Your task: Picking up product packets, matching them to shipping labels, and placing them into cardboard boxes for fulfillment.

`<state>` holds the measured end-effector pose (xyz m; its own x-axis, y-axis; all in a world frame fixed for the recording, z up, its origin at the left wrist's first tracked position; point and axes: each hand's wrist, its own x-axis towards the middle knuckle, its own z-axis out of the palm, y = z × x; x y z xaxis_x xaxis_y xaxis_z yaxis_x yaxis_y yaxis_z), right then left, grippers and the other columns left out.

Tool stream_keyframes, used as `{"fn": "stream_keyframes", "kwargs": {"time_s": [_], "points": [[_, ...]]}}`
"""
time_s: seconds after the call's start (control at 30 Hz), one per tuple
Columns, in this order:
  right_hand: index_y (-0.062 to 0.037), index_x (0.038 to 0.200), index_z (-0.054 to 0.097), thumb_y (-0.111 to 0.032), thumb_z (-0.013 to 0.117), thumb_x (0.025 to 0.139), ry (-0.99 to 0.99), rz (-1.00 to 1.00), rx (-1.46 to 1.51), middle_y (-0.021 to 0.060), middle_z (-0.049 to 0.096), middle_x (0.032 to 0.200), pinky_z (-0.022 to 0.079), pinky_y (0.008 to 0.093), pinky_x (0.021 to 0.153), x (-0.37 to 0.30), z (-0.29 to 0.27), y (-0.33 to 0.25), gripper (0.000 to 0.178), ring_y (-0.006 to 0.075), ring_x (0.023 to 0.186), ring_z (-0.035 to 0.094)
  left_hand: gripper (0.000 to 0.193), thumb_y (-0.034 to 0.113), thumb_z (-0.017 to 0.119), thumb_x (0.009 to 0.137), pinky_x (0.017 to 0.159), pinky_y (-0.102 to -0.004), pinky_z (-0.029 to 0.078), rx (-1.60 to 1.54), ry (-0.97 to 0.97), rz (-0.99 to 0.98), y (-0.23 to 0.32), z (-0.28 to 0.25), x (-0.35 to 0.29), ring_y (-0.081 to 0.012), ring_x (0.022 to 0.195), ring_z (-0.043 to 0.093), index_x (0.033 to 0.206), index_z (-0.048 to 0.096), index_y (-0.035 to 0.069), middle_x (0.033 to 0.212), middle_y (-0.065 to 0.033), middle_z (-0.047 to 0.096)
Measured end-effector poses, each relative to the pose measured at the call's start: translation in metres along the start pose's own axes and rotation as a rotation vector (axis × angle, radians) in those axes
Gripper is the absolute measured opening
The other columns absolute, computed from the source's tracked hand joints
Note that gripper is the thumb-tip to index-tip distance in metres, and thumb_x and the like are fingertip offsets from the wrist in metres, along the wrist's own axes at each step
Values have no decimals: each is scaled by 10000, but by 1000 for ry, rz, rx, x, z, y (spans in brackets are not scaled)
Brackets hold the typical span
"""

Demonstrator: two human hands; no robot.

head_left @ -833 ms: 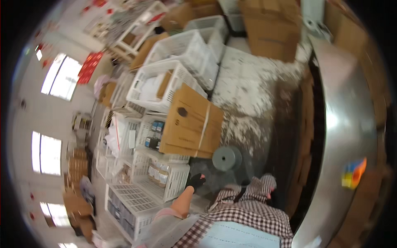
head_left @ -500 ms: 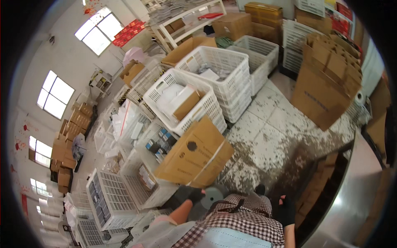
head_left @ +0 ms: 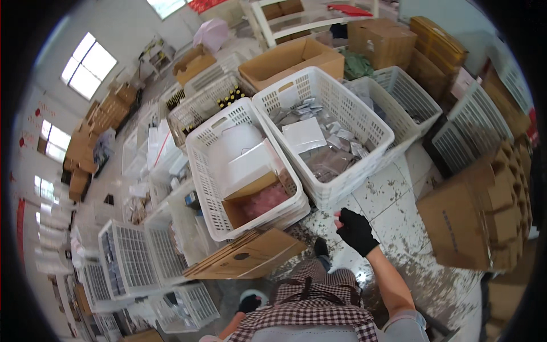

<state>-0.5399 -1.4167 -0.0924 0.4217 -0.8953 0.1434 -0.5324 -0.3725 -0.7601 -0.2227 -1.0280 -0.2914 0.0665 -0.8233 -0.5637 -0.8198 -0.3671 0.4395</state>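
Packet-filled white crate (head_left: 348,188) | closer than before | right hand (head_left: 357,232) now raised nearby

Half-hidden hands, crowded crates
The left hand (head_left: 248,304) is small and dark, and whether it touches the pale round thing (head_left: 257,293) beside it cannot be told; its forearm runs off the lower edge. The right hand (head_left: 359,233) shows its back, hiding the palm. A tilted stack of flat cardboard (head_left: 270,253) covers part of what stands behind it. In the right-hand white crate (head_left: 342,194), the small packets (head_left: 343,134) are too small to make out. The bottom edge cuts the checked apron (head_left: 307,316), the top edge a window (head_left: 165,5).
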Motion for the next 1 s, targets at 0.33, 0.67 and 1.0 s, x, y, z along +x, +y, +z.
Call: {"fn": "stream_keyframes", "kwargs": {"time_s": [0.33,0.67,1.0], "points": [[-59,1010,486,-230,619,672,-270,-40,-79,166,564,952,442,426,762,307,73,146,401,333,896,551,144,107,514,840,597,-243,483,-895,505,-550,176,-167,89,-124,649,594,904,598,9,731,-64,618],[-3,1092,484,-315,755,556,-276,594,15,213,551,1090,433,376,852,425,198,251,677,337,1037,525,132,73,504,857,599,-257,476,-1020,786,-771,278,-166,112,-140,630,570,911,551,-37,762,-87,596],[-35,1029,602,-170,759,600,-737,322,604,64,651,903,465,276,714,387,129,275,477,134,807,599,107,67,516,856,628,-249,487,-1059,744,-908,346,-232,191,-122,700,565,894,552,-27,756,-61,568]]}}
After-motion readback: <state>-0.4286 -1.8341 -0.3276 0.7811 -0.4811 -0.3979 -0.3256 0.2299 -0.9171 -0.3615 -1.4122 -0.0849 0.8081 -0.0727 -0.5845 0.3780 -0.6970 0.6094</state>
